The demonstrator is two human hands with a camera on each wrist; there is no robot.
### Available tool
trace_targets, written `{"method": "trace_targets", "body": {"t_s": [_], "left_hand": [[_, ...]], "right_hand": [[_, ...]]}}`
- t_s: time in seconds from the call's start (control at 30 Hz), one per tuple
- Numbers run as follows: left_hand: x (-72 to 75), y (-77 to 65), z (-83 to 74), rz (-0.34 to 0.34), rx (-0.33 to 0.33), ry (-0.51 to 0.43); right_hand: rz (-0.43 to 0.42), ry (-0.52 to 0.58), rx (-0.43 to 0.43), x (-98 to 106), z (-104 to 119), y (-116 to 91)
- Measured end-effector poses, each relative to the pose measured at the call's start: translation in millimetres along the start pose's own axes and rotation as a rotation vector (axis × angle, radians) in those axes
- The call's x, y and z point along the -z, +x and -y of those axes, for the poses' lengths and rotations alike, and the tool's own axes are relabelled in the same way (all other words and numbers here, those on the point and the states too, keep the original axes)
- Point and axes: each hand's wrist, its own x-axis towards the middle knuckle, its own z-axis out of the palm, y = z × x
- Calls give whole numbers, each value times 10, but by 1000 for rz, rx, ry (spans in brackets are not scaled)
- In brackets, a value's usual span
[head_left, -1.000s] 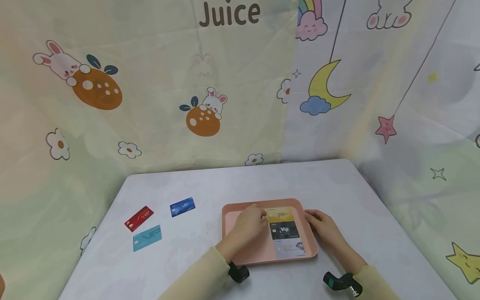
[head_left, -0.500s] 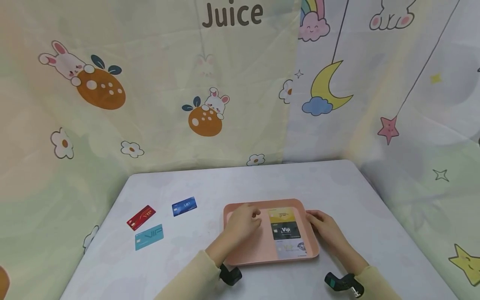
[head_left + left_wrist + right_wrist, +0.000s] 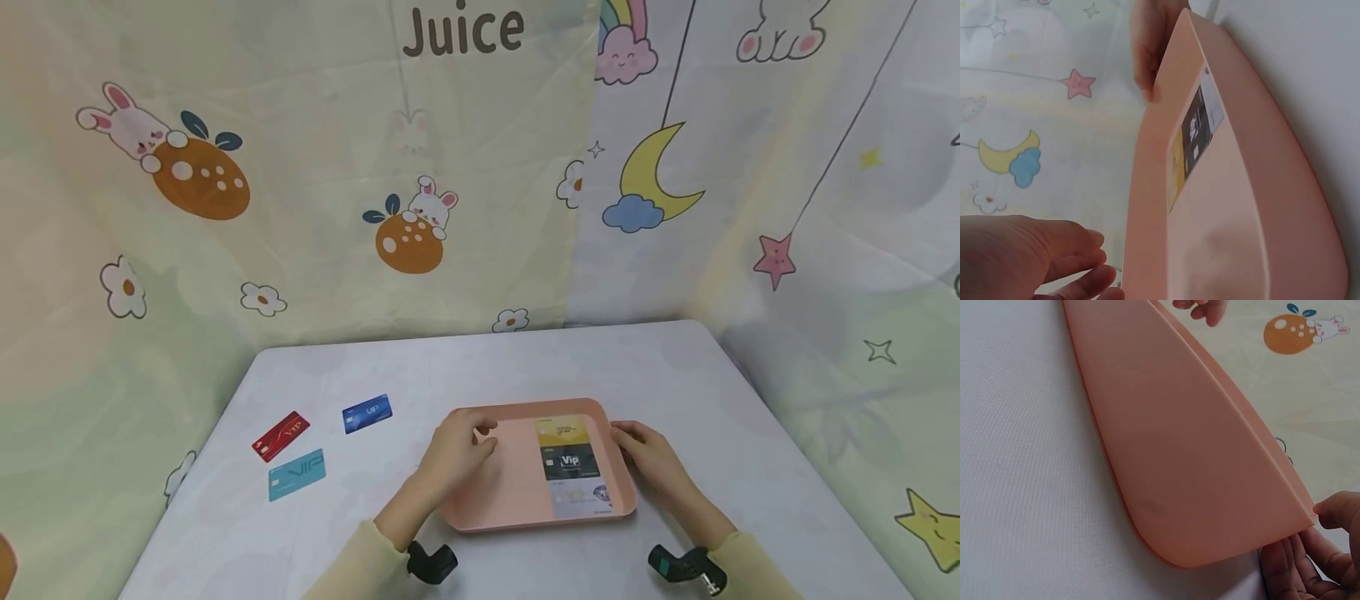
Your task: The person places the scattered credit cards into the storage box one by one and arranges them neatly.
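Note:
A pink tray (image 3: 517, 483) lies on the white table, with a yellow card (image 3: 562, 430), a black Vip card (image 3: 568, 461) and a silver-white card (image 3: 581, 497) lined up along its right part. My left hand (image 3: 455, 450) hovers over the tray's left end, fingers loosely bent and nothing between them. At the tray's right rim, my right hand (image 3: 651, 460) pinches the edge, thumb on top and fingers beneath in the right wrist view. Outside the tray to the left lie a red card (image 3: 281, 436), a teal card (image 3: 297, 475) and a blue card (image 3: 367, 413).
The white table (image 3: 600, 358) extends behind and beside the tray. Printed cloth (image 3: 315, 208) with cartoon figures hangs around its back and sides. Each wrist wears a black camera mount, such as the left mount (image 3: 432, 563).
My left hand has moved left, away from the yellow card toward the tray's left end, and its fingers have loosened. The right hand keeps its place at the rim.

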Motion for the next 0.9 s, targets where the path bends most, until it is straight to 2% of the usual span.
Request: {"method": "trace_targets", "body": {"t_s": [0.27,0.5,0.77,0.9], "left_hand": [[199,-154,204,-71,9,51],[330,-248,326,-91,99,43],[439,-382,490,-118,154,33],[521,-429,582,-127,211,44]], "right_hand": [[15,-3,4,-21,10,-4],[18,-9,9,7,24,-17],[14,-2,-3,1,32,-23],[12,-1,-3,6,33,-18]]}}
